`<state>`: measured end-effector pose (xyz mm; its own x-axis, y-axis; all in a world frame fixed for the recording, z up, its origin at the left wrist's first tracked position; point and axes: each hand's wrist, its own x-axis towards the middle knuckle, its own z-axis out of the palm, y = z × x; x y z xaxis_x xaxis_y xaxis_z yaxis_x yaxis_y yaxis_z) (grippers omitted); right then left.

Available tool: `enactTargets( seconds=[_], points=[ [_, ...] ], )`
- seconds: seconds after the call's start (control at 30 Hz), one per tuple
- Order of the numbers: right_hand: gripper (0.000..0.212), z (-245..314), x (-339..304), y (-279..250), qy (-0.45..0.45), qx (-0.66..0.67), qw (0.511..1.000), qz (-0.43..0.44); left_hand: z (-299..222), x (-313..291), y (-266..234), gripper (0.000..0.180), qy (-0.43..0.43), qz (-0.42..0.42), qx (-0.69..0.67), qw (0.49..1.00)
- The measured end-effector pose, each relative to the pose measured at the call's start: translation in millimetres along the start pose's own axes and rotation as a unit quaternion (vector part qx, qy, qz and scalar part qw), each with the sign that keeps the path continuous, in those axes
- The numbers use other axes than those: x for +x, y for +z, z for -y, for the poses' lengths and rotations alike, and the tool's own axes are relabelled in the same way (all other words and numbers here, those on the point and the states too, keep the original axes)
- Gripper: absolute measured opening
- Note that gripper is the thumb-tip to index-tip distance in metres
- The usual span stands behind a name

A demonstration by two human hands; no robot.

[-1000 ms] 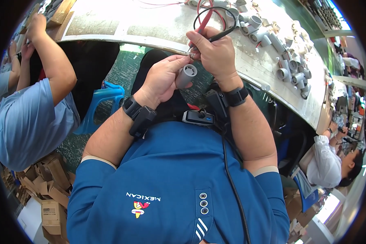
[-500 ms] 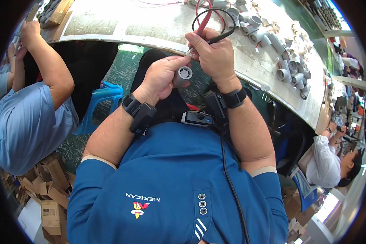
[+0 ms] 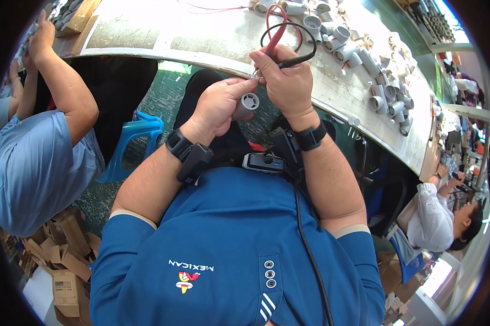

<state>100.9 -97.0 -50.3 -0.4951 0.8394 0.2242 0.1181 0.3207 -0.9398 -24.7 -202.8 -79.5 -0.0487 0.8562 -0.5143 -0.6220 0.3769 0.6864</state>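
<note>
In my left hand (image 3: pixel 215 107) is a grey plastic cylinder (image 3: pixel 243 112), closed in my fingers, its round slotted end tilted up toward me. My right hand (image 3: pixel 289 89) grips two test probes together, a red probe (image 3: pixel 276 37) and a black probe (image 3: pixel 296 61). Their tips come down beside my left thumb and fingertips, just above the cylinder. Something small and pale shows between the two hands there; whether the tips touch it I cannot tell. From the probes, a red and a black lead loop over the table edge.
Many grey and white cylinders (image 3: pixel 371 64) crowd the right side of the white worktable (image 3: pixel 196 51). A person in light blue (image 3: pixel 44 163) works at my left beside a blue stool (image 3: pixel 129 144). Another person in white (image 3: pixel 430 217) sits at the right. Cardboard boxes (image 3: pixel 65 290) stand at lower left.
Both hands stay together with the cylinder and probes held. The cylinder has shifted slightly, and the probe leads sit a little lower. The person at left has raised a hand a little.
</note>
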Motion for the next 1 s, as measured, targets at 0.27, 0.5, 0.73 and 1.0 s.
enactTargets(
  seconds=[0.27, 0.5, 0.73, 1.0],
  points=[
    [0.019, -2, 3, 2, -0.013, -0.024, 1.0, -0.009, -2, 4, -1, 0.026, 0.011, 0.009, -0.009, 1.0],
    [0.017, 6, 16, 0, -0.047, -0.033, 0.998, -0.018, -8, 17, -2, 0.027, 0.032, 0.022, -0.018, 0.999],
    [0.015, 22, 4, -1, -0.063, -0.059, 0.996, -0.03, -5, 7, 0, 0.025, 0.031, 0.022, -0.027, 0.999],
    [0.016, 13, 9, -2, -0.034, 0.022, 0.999, -0.022, -1, 17, 0, 0.022, 0.063, 0.026, -0.018, 0.998]
  ],
)
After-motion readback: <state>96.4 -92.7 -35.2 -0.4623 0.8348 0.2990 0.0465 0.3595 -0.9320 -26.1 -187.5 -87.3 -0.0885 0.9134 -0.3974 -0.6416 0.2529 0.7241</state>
